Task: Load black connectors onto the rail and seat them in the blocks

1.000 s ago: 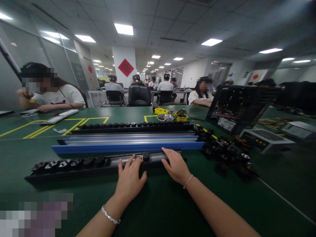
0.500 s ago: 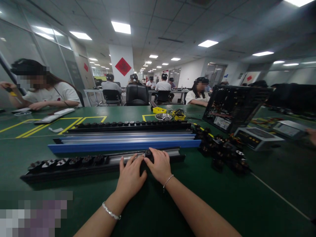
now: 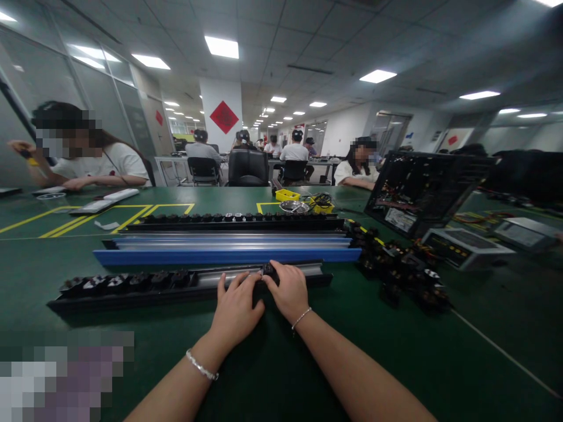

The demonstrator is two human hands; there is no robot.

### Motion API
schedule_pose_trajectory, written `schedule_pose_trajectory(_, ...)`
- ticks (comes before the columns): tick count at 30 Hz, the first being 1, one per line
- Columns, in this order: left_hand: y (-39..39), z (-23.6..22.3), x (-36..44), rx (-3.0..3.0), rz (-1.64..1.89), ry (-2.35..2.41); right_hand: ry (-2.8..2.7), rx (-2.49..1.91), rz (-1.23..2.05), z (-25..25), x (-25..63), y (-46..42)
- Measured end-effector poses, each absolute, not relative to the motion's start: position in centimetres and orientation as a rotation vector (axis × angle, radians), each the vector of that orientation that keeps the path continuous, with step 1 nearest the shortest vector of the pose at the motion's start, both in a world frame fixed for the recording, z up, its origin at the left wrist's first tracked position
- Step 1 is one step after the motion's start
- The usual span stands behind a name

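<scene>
A long black rail (image 3: 145, 294) lies across the green table (image 3: 308, 363) in front of me, with several small black socket modules (image 3: 127, 280) seated along its left part. My left hand (image 3: 237, 310) rests on the rail's silver channel, fingers spread flat. Just to its right, my right hand (image 3: 288, 290) presses its fingertips on one small black module (image 3: 267, 269) sitting in the channel. Both hands nearly touch each other.
Behind the rail lie a blue-edged silver rail (image 3: 229, 249) and another black rail full of modules (image 3: 233, 221). A heap of loose black modules (image 3: 400, 269) sits at the right, beside an open computer case (image 3: 422, 187). Other people sit at the table's far side.
My right hand has slid left along the rail from its right part to the small black module beside my left hand. My left hand has stayed in place.
</scene>
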State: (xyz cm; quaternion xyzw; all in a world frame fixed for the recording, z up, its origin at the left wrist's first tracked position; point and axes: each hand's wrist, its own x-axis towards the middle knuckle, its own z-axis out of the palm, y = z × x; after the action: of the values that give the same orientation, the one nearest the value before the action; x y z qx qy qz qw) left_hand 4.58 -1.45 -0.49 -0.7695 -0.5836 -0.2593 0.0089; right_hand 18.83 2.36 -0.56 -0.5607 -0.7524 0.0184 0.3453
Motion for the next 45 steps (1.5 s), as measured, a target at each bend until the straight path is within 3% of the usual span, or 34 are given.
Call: schedule_pose_trajectory(45, -1.55, -0.69, 4.65, -2.395, -0.776, -1.769, -1.866, -1.601, -0.013, -0.29, 19.46, 2.31)
